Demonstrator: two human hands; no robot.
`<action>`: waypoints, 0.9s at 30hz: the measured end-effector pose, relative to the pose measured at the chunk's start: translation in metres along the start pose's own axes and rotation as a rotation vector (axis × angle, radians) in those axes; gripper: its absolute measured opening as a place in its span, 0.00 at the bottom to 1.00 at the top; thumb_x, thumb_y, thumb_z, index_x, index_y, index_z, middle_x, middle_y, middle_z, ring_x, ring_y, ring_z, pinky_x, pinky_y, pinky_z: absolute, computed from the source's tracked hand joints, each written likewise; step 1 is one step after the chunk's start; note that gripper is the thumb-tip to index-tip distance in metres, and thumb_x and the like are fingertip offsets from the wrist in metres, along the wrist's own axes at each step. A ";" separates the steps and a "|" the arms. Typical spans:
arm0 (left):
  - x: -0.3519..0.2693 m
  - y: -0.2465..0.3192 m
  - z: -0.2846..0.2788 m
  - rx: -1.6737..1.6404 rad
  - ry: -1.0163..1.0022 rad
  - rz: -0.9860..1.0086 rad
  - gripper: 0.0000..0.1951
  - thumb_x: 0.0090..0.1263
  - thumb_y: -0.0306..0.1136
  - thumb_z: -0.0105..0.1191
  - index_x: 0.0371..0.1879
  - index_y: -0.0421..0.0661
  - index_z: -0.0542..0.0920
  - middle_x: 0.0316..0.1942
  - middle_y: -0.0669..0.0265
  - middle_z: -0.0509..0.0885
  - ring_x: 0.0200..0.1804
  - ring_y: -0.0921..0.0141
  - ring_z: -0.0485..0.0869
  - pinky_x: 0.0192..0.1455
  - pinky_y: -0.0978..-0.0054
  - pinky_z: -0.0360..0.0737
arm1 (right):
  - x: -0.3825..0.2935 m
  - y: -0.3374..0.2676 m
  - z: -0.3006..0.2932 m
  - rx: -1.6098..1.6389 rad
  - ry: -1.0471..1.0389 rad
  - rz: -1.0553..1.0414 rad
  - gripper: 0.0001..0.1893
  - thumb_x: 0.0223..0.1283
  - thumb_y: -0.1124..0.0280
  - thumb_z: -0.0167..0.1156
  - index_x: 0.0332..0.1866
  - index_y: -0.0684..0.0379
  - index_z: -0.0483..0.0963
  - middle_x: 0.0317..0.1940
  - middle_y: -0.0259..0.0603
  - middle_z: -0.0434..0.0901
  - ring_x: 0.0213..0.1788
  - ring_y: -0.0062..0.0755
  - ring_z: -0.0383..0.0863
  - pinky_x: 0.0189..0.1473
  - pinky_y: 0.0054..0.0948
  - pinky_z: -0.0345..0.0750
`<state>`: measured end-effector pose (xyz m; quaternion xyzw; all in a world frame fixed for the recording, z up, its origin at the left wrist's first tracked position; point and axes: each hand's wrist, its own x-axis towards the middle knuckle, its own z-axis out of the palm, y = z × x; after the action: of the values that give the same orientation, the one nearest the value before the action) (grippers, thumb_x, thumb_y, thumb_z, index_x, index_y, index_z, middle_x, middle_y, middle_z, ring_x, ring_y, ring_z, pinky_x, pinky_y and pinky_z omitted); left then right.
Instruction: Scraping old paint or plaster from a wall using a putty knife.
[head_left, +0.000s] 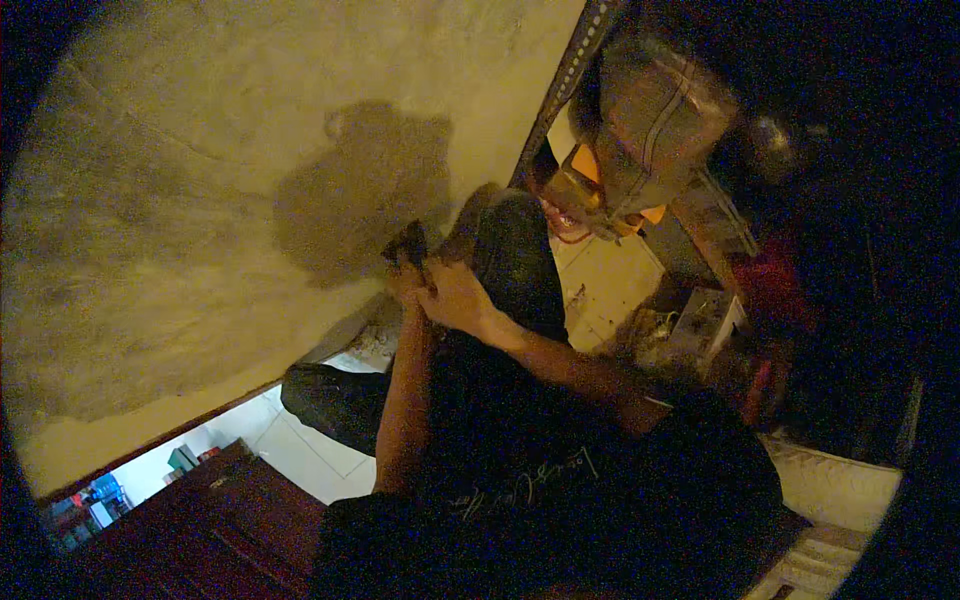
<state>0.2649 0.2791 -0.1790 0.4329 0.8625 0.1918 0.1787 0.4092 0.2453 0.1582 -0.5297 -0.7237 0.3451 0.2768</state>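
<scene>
In dim light, my left hand (407, 282) and my right hand (459, 297) are close together in front of my bent knees. Between their fingers is a small dark object (409, 244), its upper end sticking out above them; its kind cannot be told. The fingers of both hands seem closed around its lower part, which is mostly hidden. Just beyond the hands a dark-trousered knee (517, 240) is raised, beside a plastered wall (187, 187) that bears a broad shadow.
A dark red wooden panel (225, 525) lies at lower left, beside pale floor tiles (322, 457). To the right are a blurred, partly see-through shape (660, 112), an open box (701, 326) and red cloth (769, 281). Small coloured items (105, 499) stand in the far lower-left corner.
</scene>
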 end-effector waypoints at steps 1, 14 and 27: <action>-0.010 -0.005 0.011 0.025 0.002 0.034 0.33 0.71 0.55 0.52 0.64 0.38 0.73 0.49 0.48 0.85 0.48 0.50 0.84 0.53 0.57 0.79 | 0.000 0.006 0.001 -0.065 0.076 -0.033 0.13 0.52 0.66 0.61 0.29 0.69 0.77 0.27 0.64 0.80 0.32 0.65 0.81 0.35 0.53 0.78; 0.046 -0.003 0.004 0.399 0.105 0.210 0.34 0.70 0.56 0.52 0.63 0.39 0.73 0.47 0.47 0.86 0.46 0.48 0.84 0.50 0.56 0.79 | 0.026 0.011 0.000 -0.050 0.132 -0.078 0.16 0.53 0.61 0.63 0.32 0.68 0.78 0.29 0.62 0.81 0.33 0.67 0.81 0.38 0.52 0.79; 0.015 0.089 -0.068 -0.095 -0.168 0.112 0.29 0.71 0.54 0.51 0.56 0.38 0.78 0.43 0.48 0.86 0.41 0.49 0.84 0.45 0.59 0.80 | 0.031 0.031 0.017 -0.078 0.115 -0.078 0.24 0.60 0.51 0.58 0.27 0.67 0.78 0.26 0.64 0.80 0.31 0.67 0.81 0.37 0.59 0.77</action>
<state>0.2850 0.3285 -0.0790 0.4857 0.8090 0.2054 0.2597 0.4050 0.2773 0.1245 -0.5303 -0.7396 0.2746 0.3105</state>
